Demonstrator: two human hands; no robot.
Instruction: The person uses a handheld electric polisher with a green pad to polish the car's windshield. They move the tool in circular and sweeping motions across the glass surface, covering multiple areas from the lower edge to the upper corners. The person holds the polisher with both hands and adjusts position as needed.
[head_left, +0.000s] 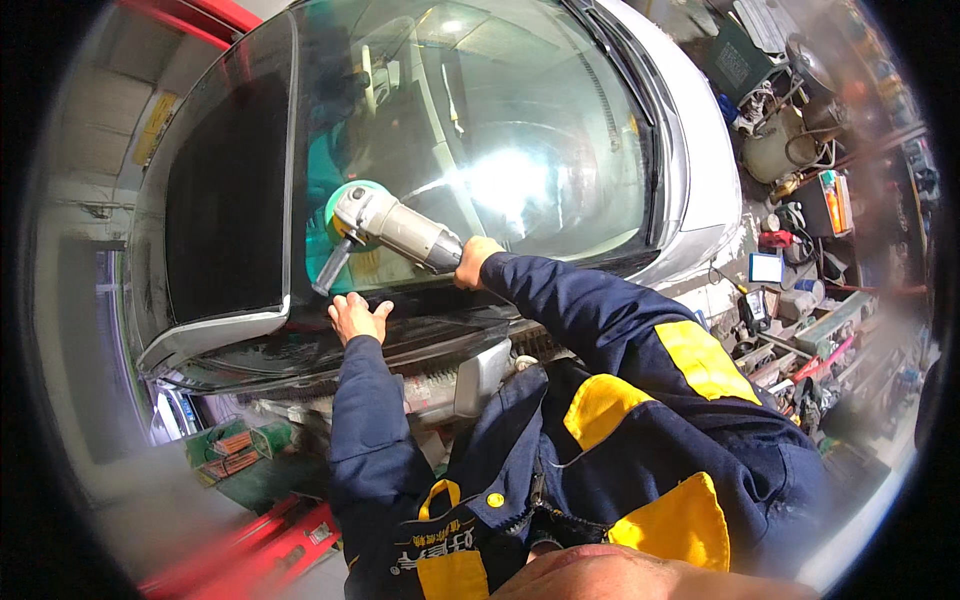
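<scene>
A grey hand-held polisher (405,230) rests with its round green pad (334,212) against the windshield (530,120) of a silver car. My right hand (478,262) is closed around the rear end of the tool's body. My left hand (360,317) has its fingers apart and holds nothing. It is by the windshield's near edge, just below the polisher's side handle (333,268), and seems apart from it. A bright glare (508,185) covers the middle of the glass.
Wiper arms (620,60) run along the windshield's right edge. The car's dark roof panel (230,180) lies to the left, and a side mirror (482,378) juts toward my body. Cluttered shelves with bottles and tools (820,230) fill the right. Red metal equipment (270,545) stands at lower left.
</scene>
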